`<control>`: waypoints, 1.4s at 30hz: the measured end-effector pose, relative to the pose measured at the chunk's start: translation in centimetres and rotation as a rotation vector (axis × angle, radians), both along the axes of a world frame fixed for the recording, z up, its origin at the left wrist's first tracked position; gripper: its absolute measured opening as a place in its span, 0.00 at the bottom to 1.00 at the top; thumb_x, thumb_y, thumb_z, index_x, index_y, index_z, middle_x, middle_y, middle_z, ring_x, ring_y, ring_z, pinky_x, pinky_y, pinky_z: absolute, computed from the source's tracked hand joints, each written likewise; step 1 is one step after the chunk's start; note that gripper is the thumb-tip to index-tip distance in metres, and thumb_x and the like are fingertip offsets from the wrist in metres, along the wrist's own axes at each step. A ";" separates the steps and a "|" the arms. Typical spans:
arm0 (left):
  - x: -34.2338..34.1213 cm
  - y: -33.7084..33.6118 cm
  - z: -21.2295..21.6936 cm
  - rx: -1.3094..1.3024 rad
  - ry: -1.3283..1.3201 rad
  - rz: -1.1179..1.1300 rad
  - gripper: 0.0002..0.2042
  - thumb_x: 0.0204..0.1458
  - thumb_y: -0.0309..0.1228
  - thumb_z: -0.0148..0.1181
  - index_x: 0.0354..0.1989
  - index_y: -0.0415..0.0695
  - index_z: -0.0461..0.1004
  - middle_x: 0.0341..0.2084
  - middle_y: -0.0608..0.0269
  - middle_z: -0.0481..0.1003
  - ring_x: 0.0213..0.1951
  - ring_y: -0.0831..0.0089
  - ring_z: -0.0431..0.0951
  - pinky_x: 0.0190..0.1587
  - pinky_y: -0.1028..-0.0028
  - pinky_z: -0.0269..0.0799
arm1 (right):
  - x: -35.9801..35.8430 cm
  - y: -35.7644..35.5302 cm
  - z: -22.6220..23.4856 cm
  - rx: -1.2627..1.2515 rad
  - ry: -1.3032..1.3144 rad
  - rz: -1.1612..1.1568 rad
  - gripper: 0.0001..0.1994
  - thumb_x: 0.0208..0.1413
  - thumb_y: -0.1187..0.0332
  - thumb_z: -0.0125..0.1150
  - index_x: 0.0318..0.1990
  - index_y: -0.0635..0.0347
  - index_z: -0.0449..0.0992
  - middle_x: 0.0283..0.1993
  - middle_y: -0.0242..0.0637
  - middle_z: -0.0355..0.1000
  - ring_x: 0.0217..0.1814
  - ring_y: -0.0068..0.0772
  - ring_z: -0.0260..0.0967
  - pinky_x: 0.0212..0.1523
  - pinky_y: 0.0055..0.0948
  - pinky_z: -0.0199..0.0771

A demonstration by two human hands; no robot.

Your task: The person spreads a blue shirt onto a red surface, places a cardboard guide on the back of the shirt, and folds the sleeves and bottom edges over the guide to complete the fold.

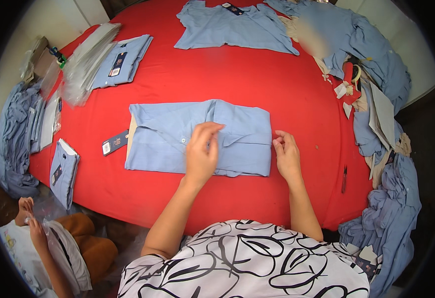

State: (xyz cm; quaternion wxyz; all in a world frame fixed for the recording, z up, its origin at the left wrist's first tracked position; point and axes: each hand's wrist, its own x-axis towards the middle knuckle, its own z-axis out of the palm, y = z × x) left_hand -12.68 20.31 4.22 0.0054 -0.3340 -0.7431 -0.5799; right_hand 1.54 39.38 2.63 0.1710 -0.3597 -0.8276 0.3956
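Note:
A light blue shirt (165,149) lies folded into a wide rectangle on the red-covered table in front of me. One white button shows on it, and a dark hang tag (115,143) sticks out past its left end. My left hand (201,154) is over the middle of the shirt, fingers loosely bent and nothing seen in them. Beside the shirt's right edge is my right hand (288,156), its fingers slightly apart and holding nothing. Whether the left fingertips touch the cloth I cannot tell.
Clear plastic bags (86,64) and a folded blue shirt (120,62) lie at the far left. Another blue shirt (237,30) is spread at the back. Blue garments (371,49) heap along the right, near a tape dispenser (352,77). A co-worker (48,238) handles clear plastic at lower left.

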 end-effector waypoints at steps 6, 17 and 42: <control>0.9 1.4 -1.2 -0.250 0.363 -0.116 0.11 0.51 0.23 0.63 0.43 0.41 0.77 0.42 0.58 0.75 0.43 0.56 0.74 0.48 0.65 0.71 | 0.1 2.0 -4.0 0.062 0.108 0.027 0.14 0.63 0.75 0.53 0.54 0.63 0.73 0.48 0.38 0.70 0.39 0.25 0.70 0.36 0.28 0.78; -4.6 8.4 -1.2 -0.413 0.437 -0.346 0.12 0.57 0.33 0.57 0.47 0.43 0.79 0.46 0.58 0.77 0.49 0.56 0.73 0.54 0.59 0.67 | -1.1 3.4 -3.4 -0.018 0.173 0.164 0.02 0.59 0.77 0.57 0.38 0.64 0.74 0.27 0.32 0.71 0.29 0.20 0.68 0.30 0.23 0.74; -3.6 9.9 0.9 -0.150 0.510 -0.163 0.08 0.52 0.31 0.64 0.40 0.46 0.78 0.48 0.59 0.73 0.51 0.57 0.70 0.59 0.57 0.63 | -2.4 1.0 -2.2 -1.159 0.270 0.184 0.23 0.59 0.69 0.64 0.58 0.71 0.68 0.55 0.45 0.72 0.55 0.36 0.72 0.56 0.35 0.74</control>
